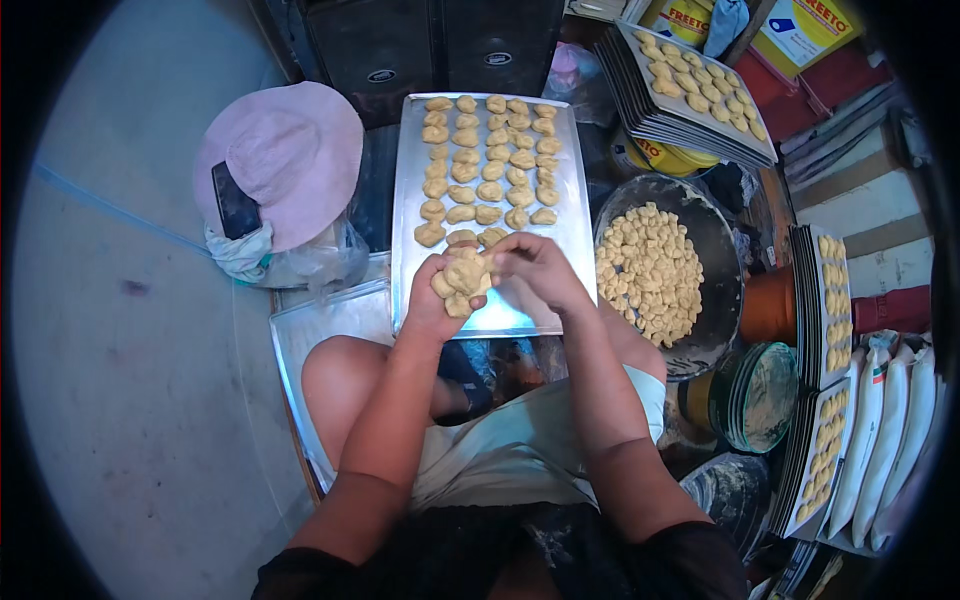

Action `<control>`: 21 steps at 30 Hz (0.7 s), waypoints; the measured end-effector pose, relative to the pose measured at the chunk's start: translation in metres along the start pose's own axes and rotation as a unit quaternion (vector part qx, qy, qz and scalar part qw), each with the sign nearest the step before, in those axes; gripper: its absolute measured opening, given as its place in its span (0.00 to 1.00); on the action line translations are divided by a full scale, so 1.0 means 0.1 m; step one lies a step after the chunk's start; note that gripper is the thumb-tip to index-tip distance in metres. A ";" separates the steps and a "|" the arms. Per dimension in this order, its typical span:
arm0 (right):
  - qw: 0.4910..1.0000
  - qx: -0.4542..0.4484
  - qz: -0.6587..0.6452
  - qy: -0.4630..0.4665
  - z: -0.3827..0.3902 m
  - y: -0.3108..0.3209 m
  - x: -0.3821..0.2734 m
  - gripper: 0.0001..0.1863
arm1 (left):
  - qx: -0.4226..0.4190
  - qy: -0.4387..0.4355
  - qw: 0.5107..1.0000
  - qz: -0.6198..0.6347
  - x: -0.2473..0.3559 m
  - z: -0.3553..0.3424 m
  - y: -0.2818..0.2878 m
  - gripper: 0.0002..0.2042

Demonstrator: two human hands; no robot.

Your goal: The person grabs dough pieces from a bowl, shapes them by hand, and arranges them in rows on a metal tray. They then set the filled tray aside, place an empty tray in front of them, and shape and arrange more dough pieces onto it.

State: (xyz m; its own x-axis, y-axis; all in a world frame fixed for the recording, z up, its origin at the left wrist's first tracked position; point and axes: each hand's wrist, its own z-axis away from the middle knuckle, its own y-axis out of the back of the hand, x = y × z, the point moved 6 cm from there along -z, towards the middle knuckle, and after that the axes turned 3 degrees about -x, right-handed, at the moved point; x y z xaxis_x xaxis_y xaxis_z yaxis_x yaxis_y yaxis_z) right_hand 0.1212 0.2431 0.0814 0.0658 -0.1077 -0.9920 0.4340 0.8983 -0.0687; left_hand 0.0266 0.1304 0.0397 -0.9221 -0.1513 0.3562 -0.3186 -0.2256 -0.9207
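Over the near half of a metal baking tray point(560, 290), my left hand point(428, 305) is closed around a clump of yellowish dough pieces point(465, 280). My right hand point(545, 272) comes in from the right, its fingers bent and pinched together at the clump's edge. Slight blur hides whether a piece is between those fingertips. Beyond both hands, rows of dough lumps point(489, 191) cover the far part of the tray. My hands partly cover the nearest row. To the right, a wide dark basin point(722, 300) holds a heap of small dough pieces point(650, 270).
Stacked trays of dough point(700, 85) stand at the far right, with more tray stacks point(835, 300) at the right edge. Left of the tray lie a pink hat point(290, 150) and a phone point(236, 200). Dark speaker-like boxes point(440, 50) stand behind. Lidded tubs point(765, 395) sit below the basin.
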 end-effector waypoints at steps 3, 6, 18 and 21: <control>0.997 0.037 -0.067 -0.004 0.05 0.18 0.03 0.07 | -0.039 0.008 0.999 0.036 -0.06 -0.01 -0.05 0.19; 0.985 0.146 -0.088 0.039 0.09 0.45 0.08 0.06 | -0.011 0.014 0.999 0.049 -0.10 -0.01 -0.10 0.19; 0.978 -0.077 0.150 0.124 0.19 -0.05 -0.32 0.25 | 0.078 0.006 0.993 -0.093 -0.22 -0.07 0.05 0.16; 0.996 -0.062 0.058 0.022 0.12 0.08 -0.01 0.22 | 0.061 0.044 0.997 -0.026 -0.31 -0.05 0.01 0.12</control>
State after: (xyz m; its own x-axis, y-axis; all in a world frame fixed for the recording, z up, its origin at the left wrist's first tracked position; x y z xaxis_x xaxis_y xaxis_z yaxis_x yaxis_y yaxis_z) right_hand 0.1349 0.2450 0.0831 0.0689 0.0164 -0.9975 0.3113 0.9496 0.0371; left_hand 0.0537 0.1394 0.0270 -0.9222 -0.0516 0.3832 -0.3433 -0.3469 -0.8728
